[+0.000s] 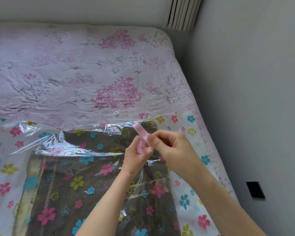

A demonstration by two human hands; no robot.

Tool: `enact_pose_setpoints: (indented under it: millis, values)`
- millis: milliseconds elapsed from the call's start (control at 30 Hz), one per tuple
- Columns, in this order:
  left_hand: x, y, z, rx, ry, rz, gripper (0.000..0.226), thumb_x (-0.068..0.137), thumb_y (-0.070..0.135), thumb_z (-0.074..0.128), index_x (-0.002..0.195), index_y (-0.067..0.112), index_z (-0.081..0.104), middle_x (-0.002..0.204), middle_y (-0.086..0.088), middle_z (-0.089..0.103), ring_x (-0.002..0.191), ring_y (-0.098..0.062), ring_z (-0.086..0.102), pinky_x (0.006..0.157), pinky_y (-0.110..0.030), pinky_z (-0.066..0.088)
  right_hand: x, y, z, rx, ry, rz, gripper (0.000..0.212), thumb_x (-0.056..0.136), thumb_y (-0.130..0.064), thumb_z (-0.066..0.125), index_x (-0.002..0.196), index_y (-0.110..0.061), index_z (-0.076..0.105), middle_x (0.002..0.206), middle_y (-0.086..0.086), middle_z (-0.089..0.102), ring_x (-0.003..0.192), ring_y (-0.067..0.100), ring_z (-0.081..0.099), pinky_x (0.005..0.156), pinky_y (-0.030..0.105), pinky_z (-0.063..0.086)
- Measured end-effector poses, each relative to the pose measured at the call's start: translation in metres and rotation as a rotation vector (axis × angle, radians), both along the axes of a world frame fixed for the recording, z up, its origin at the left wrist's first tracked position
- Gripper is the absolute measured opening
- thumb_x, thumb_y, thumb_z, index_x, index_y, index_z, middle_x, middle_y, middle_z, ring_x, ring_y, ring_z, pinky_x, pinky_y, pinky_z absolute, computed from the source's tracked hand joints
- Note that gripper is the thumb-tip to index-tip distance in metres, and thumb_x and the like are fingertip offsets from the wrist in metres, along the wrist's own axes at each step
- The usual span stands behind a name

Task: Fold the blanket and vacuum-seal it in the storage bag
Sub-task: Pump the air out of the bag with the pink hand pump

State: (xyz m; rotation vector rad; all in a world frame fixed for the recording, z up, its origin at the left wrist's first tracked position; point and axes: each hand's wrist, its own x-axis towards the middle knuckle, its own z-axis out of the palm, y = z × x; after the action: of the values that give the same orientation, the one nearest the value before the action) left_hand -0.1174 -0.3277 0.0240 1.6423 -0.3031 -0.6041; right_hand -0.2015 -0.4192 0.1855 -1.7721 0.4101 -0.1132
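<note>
A folded dark grey-brown blanket (85, 181) lies inside a clear storage bag (12, 167) printed with coloured flowers, spread on the bed. My left hand (134, 157) grips the lower part of a small pink plastic clip (140, 140), held above the blanket's far right part. My right hand (170, 145) pinches the clip's upper arm from the right. A small round clear valve cap (116, 113) rests on the bedspread just beyond the bag's far edge.
The bed carries a pink floral bedspread (78, 70) that fills the far half of the view. A grey wall runs along the bed's right side, with a black socket plate (255, 189) low on it. A ribbed radiator (182, 12) stands at the far corner.
</note>
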Motion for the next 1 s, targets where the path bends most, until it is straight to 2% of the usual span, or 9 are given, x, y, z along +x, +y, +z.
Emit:
enact_pose_setpoints:
  millis: [100, 233, 333, 433, 533, 633, 733, 867, 1000]
  values:
    - [-0.001, -0.001, -0.001, 0.015, -0.008, 0.018, 0.035, 0.067, 0.043, 0.067, 0.095, 0.022, 0.067, 0.086, 0.006, 0.071, 0.086, -0.025, 0.070, 0.077, -0.053, 0.057, 0.000, -0.003, 0.009, 0.050, -0.106, 0.011, 0.027, 0.095, -0.018, 0.054, 0.085, 0.004, 0.066, 0.042, -0.017, 0.045, 0.041, -0.001, 0.046, 0.045, 0.005, 0.033]
    - [0.000, 0.000, 0.002, 0.017, -0.028, 0.015, 0.029, 0.065, 0.050, 0.068, 0.087, 0.033, 0.061, 0.084, 0.000, 0.069, 0.080, -0.015, 0.066, 0.075, -0.044, 0.056, 0.004, 0.000, -0.042, -0.040, 0.133, -0.037, 0.024, 0.096, -0.023, 0.054, 0.091, -0.006, 0.069, 0.047, -0.017, 0.050, 0.048, -0.004, 0.048, 0.053, 0.008, 0.037]
    - [-0.001, 0.000, 0.004, 0.043, -0.038, 0.010, 0.034, 0.064, 0.051, 0.067, 0.089, 0.029, 0.060, 0.083, 0.003, 0.068, 0.077, -0.015, 0.064, 0.074, -0.047, 0.057, 0.007, -0.001, -0.069, -0.086, 0.274, -0.053, 0.025, 0.095, -0.030, 0.055, 0.090, -0.013, 0.072, 0.066, -0.009, 0.061, 0.064, 0.002, 0.055, 0.067, 0.021, 0.044]
    - [-0.001, 0.000, 0.007, 0.053, -0.007, 0.011, 0.030, 0.064, 0.047, 0.067, 0.087, 0.028, 0.061, 0.080, 0.001, 0.068, 0.076, -0.020, 0.065, 0.073, -0.051, 0.056, 0.004, 0.001, -0.039, -0.065, 0.204, -0.042, 0.025, 0.095, -0.027, 0.056, 0.089, -0.009, 0.073, 0.069, 0.004, 0.065, 0.060, 0.001, 0.053, 0.056, 0.010, 0.041]
    - [-0.001, 0.002, 0.006, 0.087, 0.003, -0.009, 0.026, 0.068, 0.043, 0.067, 0.092, 0.033, 0.064, 0.085, 0.002, 0.071, 0.085, -0.023, 0.070, 0.075, -0.055, 0.056, -0.005, 0.002, 0.003, 0.021, 0.031, -0.017, 0.026, 0.095, -0.021, 0.056, 0.088, -0.001, 0.071, 0.049, -0.014, 0.053, 0.047, -0.004, 0.050, 0.048, 0.006, 0.037]
    - [-0.003, 0.004, 0.007, 0.110, 0.038, 0.011, 0.030, 0.065, 0.044, 0.068, 0.093, 0.031, 0.067, 0.084, 0.005, 0.072, 0.086, -0.020, 0.071, 0.077, -0.053, 0.057, -0.006, 0.005, 0.016, 0.091, -0.055, 0.010, 0.025, 0.095, -0.016, 0.054, 0.086, 0.004, 0.067, 0.040, -0.018, 0.047, 0.041, -0.003, 0.048, 0.045, 0.006, 0.034]
    - [-0.002, 0.002, 0.014, 0.137, 0.000, 0.012, 0.035, 0.065, 0.048, 0.064, 0.092, 0.025, 0.063, 0.085, 0.001, 0.070, 0.083, -0.022, 0.068, 0.074, -0.051, 0.057, 0.002, 0.008, -0.013, 0.024, 0.071, -0.042, 0.024, 0.097, -0.018, 0.053, 0.090, -0.001, 0.068, 0.041, -0.018, 0.046, 0.041, -0.003, 0.045, 0.045, 0.006, 0.033]
    - [-0.001, -0.002, 0.020, 0.181, -0.005, 0.009, 0.035, 0.065, 0.042, 0.064, 0.094, 0.023, 0.059, 0.087, -0.005, 0.068, 0.086, -0.030, 0.066, 0.076, -0.054, 0.055, 0.007, 0.004, -0.062, -0.064, 0.288, -0.093, 0.025, 0.096, -0.029, 0.053, 0.094, -0.012, 0.072, 0.065, -0.012, 0.059, 0.061, -0.001, 0.052, 0.062, 0.017, 0.040]
    - [0.000, -0.002, 0.021, 0.178, 0.009, 0.003, 0.030, 0.064, 0.047, 0.060, 0.089, 0.029, 0.060, 0.083, -0.001, 0.068, 0.083, -0.027, 0.066, 0.075, -0.053, 0.056, 0.009, 0.005, -0.032, -0.042, 0.239, -0.078, 0.026, 0.095, -0.025, 0.055, 0.088, -0.006, 0.072, 0.055, -0.013, 0.053, 0.052, -0.003, 0.050, 0.054, 0.011, 0.037]
